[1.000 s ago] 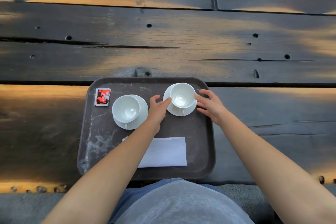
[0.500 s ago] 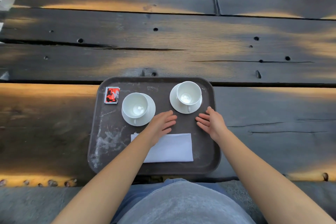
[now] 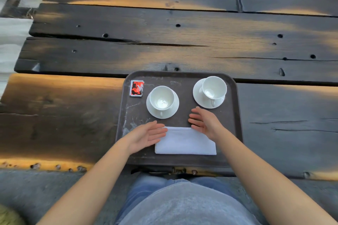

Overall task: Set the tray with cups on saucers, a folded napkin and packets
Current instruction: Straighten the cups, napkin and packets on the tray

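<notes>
Tray (image 3: 236, 115) with two cups on saucers, napkin (image 3: 185, 142), packets (image 3: 136, 88)

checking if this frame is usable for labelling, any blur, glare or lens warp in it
Head view: usable, warm orange light patches the dark plank table, bright glints sit inside the left cup and right cup; head view: the wide lens bows the plank seams and the far left corner is smeared; head view: the folded napkin is crisp, the print on the red packets unreadable.

Dark weathered plank table (image 3: 164, 45), grey surface (image 3: 36, 188) along near edge.
</notes>
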